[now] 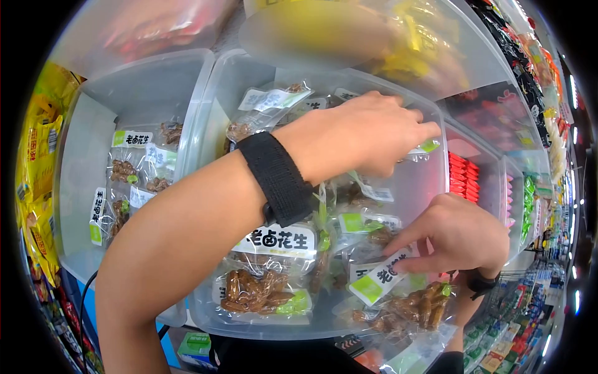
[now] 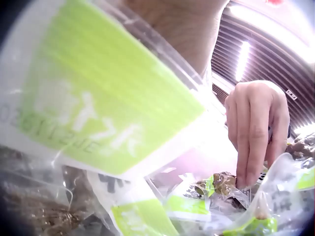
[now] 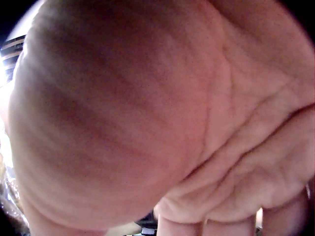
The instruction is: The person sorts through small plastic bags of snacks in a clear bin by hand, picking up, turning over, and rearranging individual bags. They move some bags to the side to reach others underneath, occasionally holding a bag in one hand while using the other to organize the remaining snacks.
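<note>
In the head view my right hand (image 1: 461,234) pinches the label end of a clear marinated peanut packet (image 1: 375,285) between thumb and fingers, over the bin's near right side. My left hand (image 1: 374,134) reaches across the bin, back up, with fingers bent down among the packets at the far right. A green-and-white label (image 1: 428,147) shows just under its fingertips; I cannot tell whether they grip that packet. Close to the left wrist camera is a green label (image 2: 108,93), beneath the left palm. The right wrist view is mostly filled by the right palm (image 3: 147,118).
A translucent plastic bin (image 1: 261,327) holds many such packets. To the left stands a second bin (image 1: 87,137) with more of them. Red packets (image 1: 463,177) sit in a bin at the right. Yellow bags (image 1: 37,156) hang at the far left, and clear lids rise behind.
</note>
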### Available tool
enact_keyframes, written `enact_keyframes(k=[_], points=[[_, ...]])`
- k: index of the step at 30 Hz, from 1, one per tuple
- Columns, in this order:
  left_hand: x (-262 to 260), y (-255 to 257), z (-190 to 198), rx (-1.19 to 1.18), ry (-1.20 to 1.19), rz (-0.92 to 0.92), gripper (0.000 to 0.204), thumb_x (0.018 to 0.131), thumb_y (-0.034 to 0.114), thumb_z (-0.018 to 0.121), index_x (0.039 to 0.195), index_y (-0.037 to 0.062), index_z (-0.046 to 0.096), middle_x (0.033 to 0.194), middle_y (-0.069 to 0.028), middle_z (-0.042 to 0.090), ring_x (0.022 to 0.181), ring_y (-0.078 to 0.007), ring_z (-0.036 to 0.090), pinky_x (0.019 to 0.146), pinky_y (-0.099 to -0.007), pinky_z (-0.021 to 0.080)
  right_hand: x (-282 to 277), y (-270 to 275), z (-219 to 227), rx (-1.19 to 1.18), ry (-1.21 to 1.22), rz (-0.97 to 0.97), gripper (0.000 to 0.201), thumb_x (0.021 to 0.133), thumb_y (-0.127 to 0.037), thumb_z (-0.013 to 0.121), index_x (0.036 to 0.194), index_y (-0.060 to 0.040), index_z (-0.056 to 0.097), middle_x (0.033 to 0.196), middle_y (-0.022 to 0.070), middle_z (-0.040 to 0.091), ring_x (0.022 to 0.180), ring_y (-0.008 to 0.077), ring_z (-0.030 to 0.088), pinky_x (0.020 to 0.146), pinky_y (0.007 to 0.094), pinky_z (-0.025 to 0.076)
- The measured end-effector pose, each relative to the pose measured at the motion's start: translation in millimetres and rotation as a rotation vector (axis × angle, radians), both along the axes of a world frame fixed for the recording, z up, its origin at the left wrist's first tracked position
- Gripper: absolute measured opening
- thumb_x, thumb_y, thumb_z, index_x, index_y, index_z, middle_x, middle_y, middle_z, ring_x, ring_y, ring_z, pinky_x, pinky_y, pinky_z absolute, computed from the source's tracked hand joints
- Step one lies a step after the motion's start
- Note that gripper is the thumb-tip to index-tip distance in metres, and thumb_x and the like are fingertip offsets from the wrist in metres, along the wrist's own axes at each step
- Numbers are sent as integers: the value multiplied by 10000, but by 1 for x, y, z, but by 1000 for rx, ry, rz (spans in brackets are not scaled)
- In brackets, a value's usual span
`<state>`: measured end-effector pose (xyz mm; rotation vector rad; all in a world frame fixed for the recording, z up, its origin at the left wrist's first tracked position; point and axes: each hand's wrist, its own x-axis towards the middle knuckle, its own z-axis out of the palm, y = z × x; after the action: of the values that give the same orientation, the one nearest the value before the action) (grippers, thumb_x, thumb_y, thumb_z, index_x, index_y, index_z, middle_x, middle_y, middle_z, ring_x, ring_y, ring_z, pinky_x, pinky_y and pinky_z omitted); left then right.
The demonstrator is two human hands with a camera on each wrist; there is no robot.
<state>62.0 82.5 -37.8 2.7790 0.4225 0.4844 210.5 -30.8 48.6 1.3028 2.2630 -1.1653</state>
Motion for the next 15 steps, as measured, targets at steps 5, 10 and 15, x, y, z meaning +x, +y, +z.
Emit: enact_keyframes(k=[5,10,15], points=[[-2,1,1,-47,-6,-5,687,726,-19,657,1381,127,506,1222,-120,645,1103,-356,611,937,-465,516,-1,0,1,-2,-6,-12,189,772,-229,763,930,-127,780,707,113,702,666,314,673,622,391,523],[-4,0,2,-60,-3,-3,694,732,-35,646,1394,115,503,1265,-119,630,1136,-353,598,954,-465,509,-1,0,2,7,-15,6,187,774,-223,761,934,-128,780,728,117,709,681,318,677,638,396,530],[-5,-1,4,-84,21,-4,705,744,-36,639,1417,115,493,1298,-119,616,1169,-348,583,976,-459,500,-2,1,2,1,-21,13,186,777,-213,760,943,-131,781,731,117,710,685,321,678,641,400,531]])
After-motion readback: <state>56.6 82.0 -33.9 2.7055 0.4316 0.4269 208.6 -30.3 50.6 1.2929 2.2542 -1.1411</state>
